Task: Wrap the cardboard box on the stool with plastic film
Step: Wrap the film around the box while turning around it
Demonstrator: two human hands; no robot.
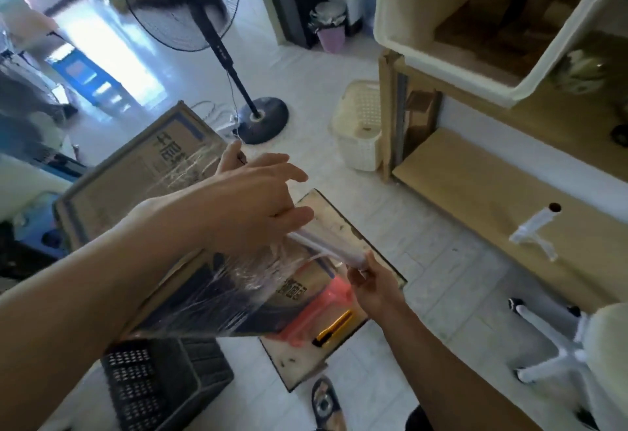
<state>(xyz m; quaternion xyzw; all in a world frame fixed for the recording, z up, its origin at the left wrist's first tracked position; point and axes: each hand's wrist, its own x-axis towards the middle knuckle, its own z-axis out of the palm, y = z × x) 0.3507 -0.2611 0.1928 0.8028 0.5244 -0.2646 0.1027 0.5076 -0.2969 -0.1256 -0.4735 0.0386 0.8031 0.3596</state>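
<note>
A large cardboard box (136, 172) with blue print sits tilted in the left middle of the head view, its top and near side partly covered by shiny plastic film (217, 298). The stool under it is hidden. A white film roll (326, 250) stretches between my hands above the box's right edge. My left hand (255, 199) holds the roll's upper end with curled fingers, the index finger pointing out. My right hand (370, 284) grips the roll's lower end. A sheet of film runs from the roll down to the box's near corner.
A flat board (339, 226) lies on the tiled floor with a red bag (326, 304) and a yellow utility knife (333, 328) on it. A black crate (159, 383) sits below the box. A standing fan (258, 121), white basket (360, 124), shelf unit (475, 175) and chair base (557, 345) surround the spot.
</note>
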